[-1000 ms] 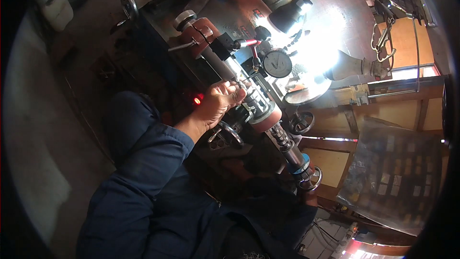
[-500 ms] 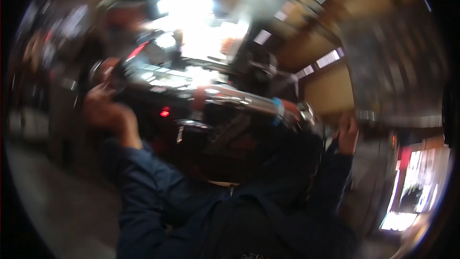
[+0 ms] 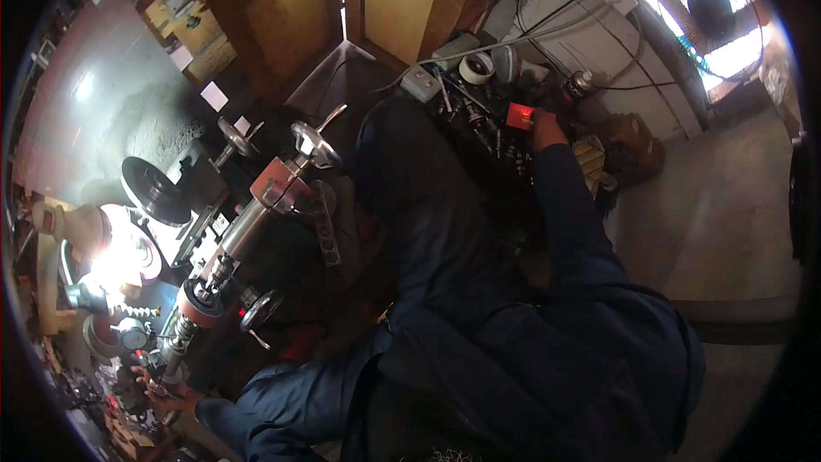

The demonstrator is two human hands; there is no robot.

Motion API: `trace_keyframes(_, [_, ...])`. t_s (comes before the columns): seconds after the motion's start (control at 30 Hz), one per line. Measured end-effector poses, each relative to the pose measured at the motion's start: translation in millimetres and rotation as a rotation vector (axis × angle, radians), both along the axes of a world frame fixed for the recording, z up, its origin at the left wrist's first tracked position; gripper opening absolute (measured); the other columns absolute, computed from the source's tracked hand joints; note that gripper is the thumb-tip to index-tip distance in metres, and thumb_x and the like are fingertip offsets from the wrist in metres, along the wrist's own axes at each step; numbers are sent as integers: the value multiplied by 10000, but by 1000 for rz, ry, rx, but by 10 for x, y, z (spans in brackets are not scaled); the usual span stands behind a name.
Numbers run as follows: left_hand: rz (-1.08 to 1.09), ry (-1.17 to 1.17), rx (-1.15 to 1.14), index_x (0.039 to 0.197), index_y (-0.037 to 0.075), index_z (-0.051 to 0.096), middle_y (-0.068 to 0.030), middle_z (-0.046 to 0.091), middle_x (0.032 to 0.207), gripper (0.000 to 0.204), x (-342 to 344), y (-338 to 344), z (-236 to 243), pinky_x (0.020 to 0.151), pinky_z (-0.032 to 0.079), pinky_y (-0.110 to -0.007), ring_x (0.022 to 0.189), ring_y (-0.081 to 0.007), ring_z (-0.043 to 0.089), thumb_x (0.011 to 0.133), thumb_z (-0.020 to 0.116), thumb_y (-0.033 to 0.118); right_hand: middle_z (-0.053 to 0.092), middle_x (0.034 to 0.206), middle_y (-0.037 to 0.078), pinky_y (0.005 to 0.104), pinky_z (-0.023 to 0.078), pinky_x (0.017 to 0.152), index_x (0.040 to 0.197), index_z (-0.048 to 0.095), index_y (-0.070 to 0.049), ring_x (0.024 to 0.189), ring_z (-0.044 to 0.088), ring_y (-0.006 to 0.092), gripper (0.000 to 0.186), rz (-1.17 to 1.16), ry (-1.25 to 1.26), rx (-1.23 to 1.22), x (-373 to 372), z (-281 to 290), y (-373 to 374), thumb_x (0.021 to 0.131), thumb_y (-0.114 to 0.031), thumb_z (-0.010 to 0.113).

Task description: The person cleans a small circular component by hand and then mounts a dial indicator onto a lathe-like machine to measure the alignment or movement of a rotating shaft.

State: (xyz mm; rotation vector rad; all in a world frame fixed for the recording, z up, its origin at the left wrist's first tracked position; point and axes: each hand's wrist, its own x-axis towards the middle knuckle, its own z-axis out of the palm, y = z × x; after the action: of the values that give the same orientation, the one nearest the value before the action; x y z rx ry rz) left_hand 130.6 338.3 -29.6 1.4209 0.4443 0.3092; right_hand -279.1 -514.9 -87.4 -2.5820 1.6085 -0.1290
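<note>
To the right, my right hand [image 3: 546, 130] is closed on a small red flat rectangular thing [image 3: 519, 115], above a cluster of tools and metal parts [image 3: 479, 124]. Its exact kind does not show. My left hand [image 3: 174, 395] is at the lower left, beside the near end of a machine with a long metal shaft [image 3: 244, 233]. Its fingers look stretched and apart; whether they touch the machine I cannot tell. Metal handwheels [image 3: 315, 144], a dark disc [image 3: 156, 191] and a round dial gauge [image 3: 132, 334] belong to or stand by this machine.
A bright work lamp [image 3: 120, 265] glares at the left. Behind the tools are a roll of tape [image 3: 476, 68], a socket box [image 3: 421, 83] and loose cables. A fan [image 3: 710, 13] stands at the upper right. Wooden panels [image 3: 282, 0] line the back.
The view has swung to the right and is now sharp, with the machine lying at the left. My right hand is now over the tools with the red thing in it.
</note>
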Motion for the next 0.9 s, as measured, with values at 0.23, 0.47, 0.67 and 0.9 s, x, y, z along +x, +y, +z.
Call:
trace_keyframes(0.23, [185, -160, 397, 1290, 26, 528, -112, 567, 1258, 388, 183, 258, -404, 1013, 424, -377, 1166, -245, 539, 990, 488, 269, 615, 1114, 237, 491, 478, 910, 1131, 527, 15, 1122, 570, 406, 277, -14, 59, -206, 183, -151, 471, 884, -112, 516])
trace_keyframes(0.47, [314, -303, 856, 1265, 14, 538, -123, 582, 1227, 389, 405, 586, -842, 989, 441, -388, 1142, -254, 554, 980, 512, 277, 634, 1118, 213, 421, 469, 912, 1140, 567, 36, 1074, 593, 369, 375, 372, -786, 152, 1680, 368, 1534, 875, -213, 657])
trace_keyframes(0.67, [319, -379, 1039, 1243, 3, 547, -132, 595, 1200, 391, 618, 743, -1234, 968, 455, -398, 1121, -263, 568, 971, 533, 284, 666, 975, 153, 406, 500, 829, 1101, 596, 3, 916, 648, 330, 312, 883, -1035, 159, 2830, 1249, 2385, 893, -224, 645])
trace_keyframes(0.9, [230, -599, 856, 1227, 5, 560, -123, 602, 1151, 397, 538, 505, -1218, 944, 453, -378, 1082, -247, 577, 965, 515, 301, 665, 975, 159, 405, 497, 801, 1057, 612, -13, 923, 634, 344, 304, 1018, -968, 101, 3062, 1164, 2584, 864, -240, 670])
